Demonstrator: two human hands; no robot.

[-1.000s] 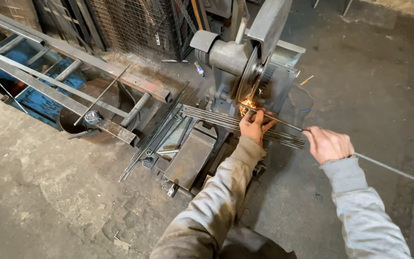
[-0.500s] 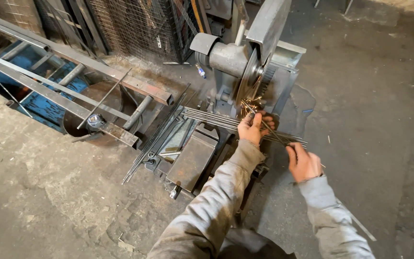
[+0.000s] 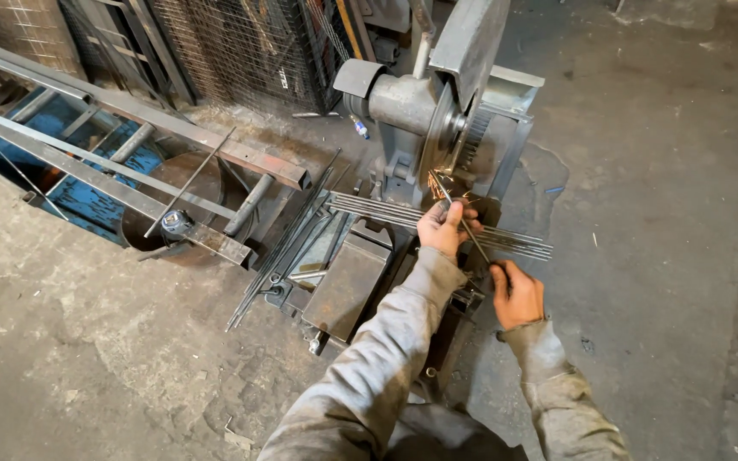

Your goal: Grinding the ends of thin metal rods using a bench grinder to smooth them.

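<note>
Left hand (image 3: 442, 227) is closed around a thin metal rod (image 3: 465, 232), pinching it close to its far end, with the knuckles resting on a bundle of long steel rods (image 3: 514, 243) that lies flat across the cut-off saw (image 3: 437, 119). Just beyond that hand's fingertips the rod's tip meets the round grinding disc (image 3: 434, 137), and a small cluster of orange sparks (image 3: 437, 184) shows at the contact point. Right hand (image 3: 518, 294) sits nearer to the person and slightly to the right of the left one, fist shut on the near end of the same rod, so the rod runs slanted between the two hands. Both arms wear dusty grey sleeves (image 3: 386, 358).

Left of the left hand, the bundle's other ends stick out past the saw's base, and more loose rods (image 3: 288, 248) lean down from there toward the concrete floor (image 3: 87, 367). A flat rusty steel plate (image 3: 345, 286) lies below and to the left of the left hand. Farther left, well apart from both hands, long steel frame rails (image 3: 130, 115) cross over a blue container (image 3: 87, 196), with a round dark drum (image 3: 177, 205) under them. Beyond the saw stands a stack of wire mesh panels (image 3: 241, 51). To the right of the right hand, the floor is stained dark concrete.
</note>
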